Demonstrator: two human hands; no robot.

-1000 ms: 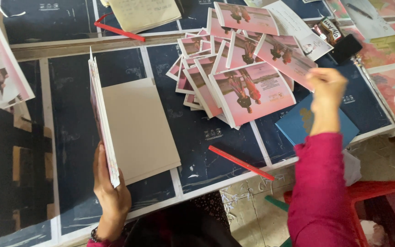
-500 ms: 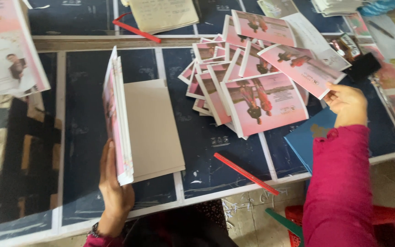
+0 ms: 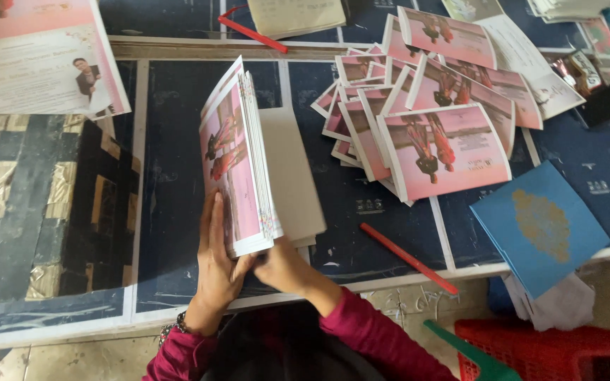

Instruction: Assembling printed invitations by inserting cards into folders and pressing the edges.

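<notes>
My left hand (image 3: 218,264) lies flat against the pink printed face of a stack of cards (image 3: 238,159) that stands on edge on the dark blue table (image 3: 171,141). Below the stack's near corner, my right hand (image 3: 278,266) grips the pages from the other side. A plain beige board (image 3: 292,176) lies flat under and right of the stack. Right of it, several pink printed cards (image 3: 432,113) are fanned out in an overlapping heap.
A red stick (image 3: 407,257) lies on the table near its front edge. A blue card with a gold pattern (image 3: 541,226) overhangs the edge at the right. A large pink poster (image 3: 33,56) lies at far left. A red plastic stool (image 3: 552,353) stands below right.
My right hand has come back from the far right to the stack's near corner. The stack has tipped from thin edge-on to showing its pink face. My view has shifted right.
</notes>
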